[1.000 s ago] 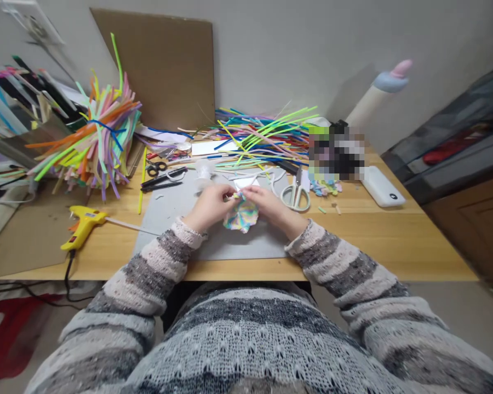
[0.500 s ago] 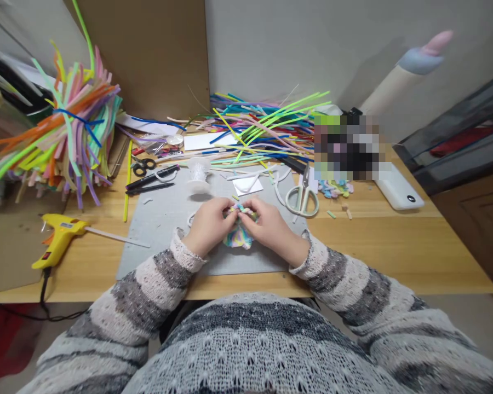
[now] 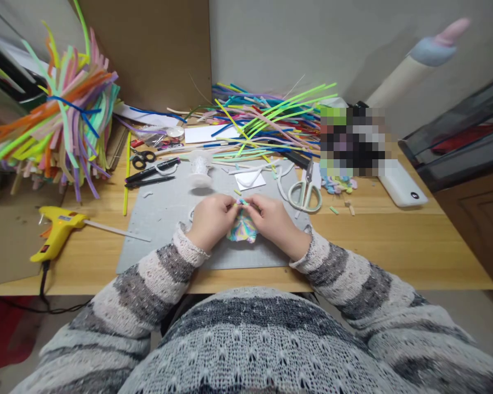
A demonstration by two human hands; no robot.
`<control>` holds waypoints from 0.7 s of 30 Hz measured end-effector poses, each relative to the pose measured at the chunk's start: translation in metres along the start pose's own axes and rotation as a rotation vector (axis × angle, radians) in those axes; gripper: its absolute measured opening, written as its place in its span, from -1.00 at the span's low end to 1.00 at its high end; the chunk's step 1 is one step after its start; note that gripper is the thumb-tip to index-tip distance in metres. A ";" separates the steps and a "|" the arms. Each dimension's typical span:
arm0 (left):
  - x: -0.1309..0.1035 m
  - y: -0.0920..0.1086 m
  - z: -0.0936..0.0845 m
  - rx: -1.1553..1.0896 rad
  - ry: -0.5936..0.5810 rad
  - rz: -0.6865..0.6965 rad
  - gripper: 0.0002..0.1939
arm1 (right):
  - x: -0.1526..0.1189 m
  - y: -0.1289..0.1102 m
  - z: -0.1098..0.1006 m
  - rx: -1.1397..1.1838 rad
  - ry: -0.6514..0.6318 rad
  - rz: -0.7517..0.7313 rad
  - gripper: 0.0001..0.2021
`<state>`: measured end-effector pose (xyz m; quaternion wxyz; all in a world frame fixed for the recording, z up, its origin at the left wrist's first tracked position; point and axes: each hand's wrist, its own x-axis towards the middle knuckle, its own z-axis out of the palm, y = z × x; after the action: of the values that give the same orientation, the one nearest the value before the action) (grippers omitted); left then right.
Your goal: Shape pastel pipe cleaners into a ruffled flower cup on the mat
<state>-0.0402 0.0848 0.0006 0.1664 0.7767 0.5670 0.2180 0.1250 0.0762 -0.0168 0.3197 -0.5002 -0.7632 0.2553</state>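
A small pastel striped piece (image 3: 242, 230), in pink, yellow and turquoise and apparently made of fuzzy craft stems, hangs over the grey cutting mat (image 3: 168, 241). My left hand (image 3: 214, 218) pinches its upper edge from the left. Opposite, my right hand (image 3: 274, 220) grips the same upper edge with thumb and finger. Both sets of fingertips nearly meet, and they hide part of the top. Just beyond the fingers lie a short yellow-green stem bit (image 3: 238, 192) and a white card (image 3: 250, 180). A spool of clear thread (image 3: 200, 171) stands behind my left hand.
Pale-handled scissors (image 3: 305, 196) lie right of the mat. A yellow glue gun (image 3: 59, 230) rests at left, its cord over the table edge. Black scissors (image 3: 143, 159) and pens (image 3: 152, 174) lie behind. Bundled craft stems (image 3: 74, 109) stand far left; loose stems (image 3: 271, 120) pile at the back.
My fingers have shifted along the top of the striped piece, and more of its lower part shows, spread flatter. The whole view has tilted slightly.
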 end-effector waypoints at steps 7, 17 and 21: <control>-0.001 -0.001 0.000 0.016 -0.021 -0.017 -0.78 | -0.001 -0.002 -0.002 0.058 0.007 0.014 -0.86; -0.015 -0.025 -0.039 -0.161 -0.093 0.623 -0.49 | 0.007 0.010 -0.011 0.433 -0.111 0.113 -0.80; -0.021 -0.033 -0.043 0.025 -0.186 0.702 -0.33 | -0.002 0.002 -0.028 0.255 0.001 -0.016 -0.73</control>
<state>-0.0953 0.0749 0.0172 0.1229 0.9425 0.2508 0.1834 0.1474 0.0776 -0.0006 0.3829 -0.4496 -0.7282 0.3477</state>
